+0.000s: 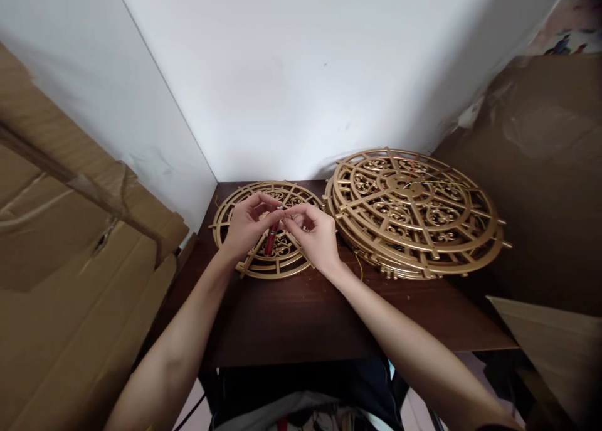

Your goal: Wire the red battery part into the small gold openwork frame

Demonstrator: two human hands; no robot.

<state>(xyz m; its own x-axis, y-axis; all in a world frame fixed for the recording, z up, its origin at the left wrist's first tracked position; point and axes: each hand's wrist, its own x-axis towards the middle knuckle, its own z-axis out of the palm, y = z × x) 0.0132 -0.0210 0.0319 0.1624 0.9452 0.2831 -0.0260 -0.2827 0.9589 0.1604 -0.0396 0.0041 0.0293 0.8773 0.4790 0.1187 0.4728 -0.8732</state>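
Note:
My left hand [251, 226] is above the smaller gold openwork disc [277, 270], its thumb and fingertips pinched together. My right hand [317, 233] meets it there, also in a pinch, and the fingertips of both nearly touch. Whatever lies between the fingertips is too small to make out. A slim red-handled tool [270, 241] points down from beneath the fingers; its upper end is hidden, and I cannot tell whether a hand grips it or it rests on the disc. The disc lies flat on the dark brown table [277, 324], showing rings, spokes and scrolls.
To the right, several larger gold discs [437, 230] lie stacked, with thin wires on top. A thin yellow wire [360, 265] curls between the stack and the smaller disc. Cardboard [70, 280] stands at the left, and a large box [531, 186] at the right. Behind is a white wall [291, 86].

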